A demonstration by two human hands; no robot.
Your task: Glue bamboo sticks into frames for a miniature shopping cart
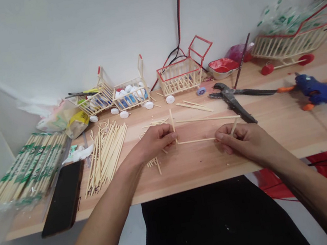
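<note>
Between my hands is a frame of thin wooden sticks (203,119), with two long sticks joined by short crosspieces at the ends. My left hand (162,138) pinches the upright stick at its left end. At the other end, my right hand (235,139) grips the lower corner with fingers closed, and a short stick rises past its fingertips. Short cut sticks (157,162) lie on the table beside and partly behind my left hand. A pair of pliers (233,102) lies just beyond my right hand.
Small stick-built carts (179,78) stand along the wall. Loose sticks (106,155), wrapped chopsticks (32,165) and a phone (63,198) lie to the left. On the right are a blue glue gun (317,88), a red paint dish (223,67) and a larger cart (285,47).
</note>
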